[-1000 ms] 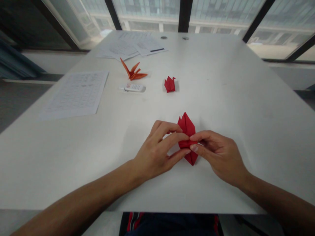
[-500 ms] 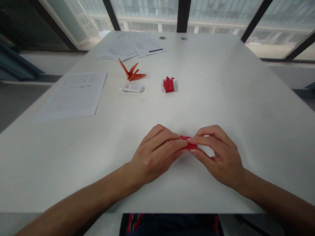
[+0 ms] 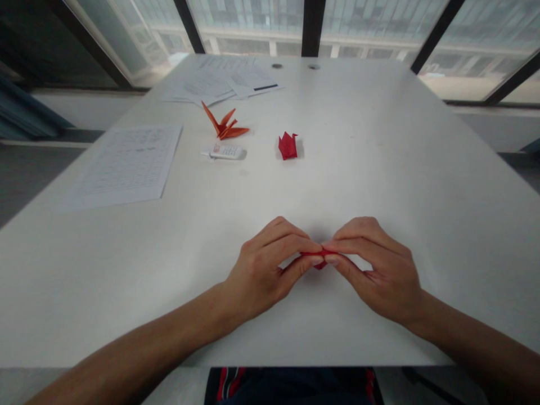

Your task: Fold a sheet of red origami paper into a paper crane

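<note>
Between my two hands is a small folded piece of red paper (image 3: 320, 265), mostly covered by the fingers. My left hand (image 3: 270, 264) pinches its left side between thumb and fingertips. On the other side, my right hand (image 3: 375, 267) grips it the same way, and the fingertips of both hands nearly meet. The paper is held just over the white table, with a bit of it showing below the thumbs. Farther back stands a red origami crane (image 3: 288, 146). An orange origami crane (image 3: 225, 126) with long pointed wings lies to its left.
A white tube (image 3: 225, 152) lies in front of the orange crane. One printed sheet (image 3: 126, 163) is on the left of the white table (image 3: 379, 169), and several papers (image 3: 219, 79) overlap at the far left. Windows (image 3: 367, 28) rise behind the far edge.
My left fingers have pulled back from lying over the red paper into a pinch, with the thumb now visible. The paper has turned and shows a narrow edge with a tip below.
</note>
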`<action>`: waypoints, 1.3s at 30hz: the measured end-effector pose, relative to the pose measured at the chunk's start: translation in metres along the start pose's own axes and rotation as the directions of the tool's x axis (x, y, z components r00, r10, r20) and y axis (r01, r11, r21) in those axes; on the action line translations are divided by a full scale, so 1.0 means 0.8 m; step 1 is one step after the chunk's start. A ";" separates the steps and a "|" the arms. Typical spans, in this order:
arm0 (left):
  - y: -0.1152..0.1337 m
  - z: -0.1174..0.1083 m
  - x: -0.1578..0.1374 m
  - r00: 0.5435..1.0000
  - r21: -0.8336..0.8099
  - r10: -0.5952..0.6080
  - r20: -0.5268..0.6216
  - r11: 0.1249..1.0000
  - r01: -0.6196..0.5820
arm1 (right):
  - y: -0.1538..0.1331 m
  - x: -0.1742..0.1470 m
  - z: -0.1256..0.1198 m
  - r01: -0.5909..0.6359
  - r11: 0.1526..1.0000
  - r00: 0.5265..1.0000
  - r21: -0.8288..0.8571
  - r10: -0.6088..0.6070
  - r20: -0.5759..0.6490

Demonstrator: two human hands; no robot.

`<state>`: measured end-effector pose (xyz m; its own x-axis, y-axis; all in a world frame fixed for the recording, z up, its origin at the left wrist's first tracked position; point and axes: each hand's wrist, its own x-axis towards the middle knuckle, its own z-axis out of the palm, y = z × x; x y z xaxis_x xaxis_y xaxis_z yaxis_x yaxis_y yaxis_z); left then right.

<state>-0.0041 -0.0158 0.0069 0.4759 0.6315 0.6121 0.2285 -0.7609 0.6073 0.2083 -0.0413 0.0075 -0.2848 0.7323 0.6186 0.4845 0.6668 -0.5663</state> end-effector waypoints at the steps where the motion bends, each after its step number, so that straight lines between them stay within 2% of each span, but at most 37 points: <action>1: 0.000 0.000 0.000 1.000 0.002 -0.005 0.002 1.000 0.005 | -0.001 0.000 0.000 -0.014 1.000 1.000 0.005 0.013 0.002; 5: 0.003 0.000 0.001 0.996 -0.009 -0.086 0.038 0.996 0.087 | -0.003 0.000 -0.004 -0.107 0.994 0.994 0.010 0.107 0.023; 9: 0.008 0.000 0.001 0.957 -0.041 -0.273 0.094 0.960 0.278 | -0.003 -0.001 -0.007 -0.298 0.953 0.954 0.061 0.295 0.062; 12: 0.006 0.000 0.001 0.875 -0.158 -0.460 0.147 0.863 0.480 | 0.001 0.000 -0.006 -0.501 0.834 0.865 0.231 0.471 0.175; 15: 0.001 0.001 0.002 0.797 -0.357 -0.563 0.219 0.713 0.603 | 0.007 -0.001 0.000 -0.649 0.669 0.760 0.362 0.553 0.340; 18: -0.006 0.004 0.002 0.741 -0.469 -0.602 0.298 0.584 0.663 | 0.012 -0.002 0.005 -0.696 0.612 0.718 0.376 0.570 0.400; 21: -0.012 0.009 0.001 0.712 -0.516 -0.597 0.370 0.505 0.692 | 0.016 -0.004 0.006 -0.711 0.601 0.703 0.365 0.601 0.380; 25: -0.017 0.016 -0.003 0.709 -0.537 -0.559 0.429 0.474 0.698 | 0.019 -0.006 0.007 -0.734 0.559 0.676 0.385 0.655 0.338; 30: -0.021 0.016 -0.004 0.687 -0.508 -0.574 0.445 0.470 0.722 | 0.025 -0.009 0.016 -0.761 0.387 0.618 0.521 0.679 0.397; 32: -0.019 0.014 -0.003 0.679 -0.505 -0.597 0.428 0.464 0.727 | 0.027 -0.011 0.019 -0.741 0.352 0.621 0.572 0.684 0.383; 34: -0.017 0.013 -0.002 0.665 -0.535 -0.625 0.410 0.426 0.730 | 0.028 -0.012 0.018 -0.711 0.396 0.652 0.581 0.681 0.334; 36: -0.015 0.013 -0.001 0.646 -0.571 -0.655 0.392 0.377 0.729 | 0.027 -0.012 0.013 -0.653 0.541 0.732 0.530 0.630 0.259; 39: -0.015 0.013 -0.002 0.622 -0.614 -0.691 0.368 0.323 0.721 | 0.025 -0.011 0.003 -0.483 0.810 0.875 0.332 0.438 0.206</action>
<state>0.0010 -0.0094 -0.0063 0.4506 0.8639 -0.2249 -0.1045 0.3012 0.9478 0.2186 -0.0341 -0.0109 -0.2071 0.9614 0.1814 0.2553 0.2321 -0.9386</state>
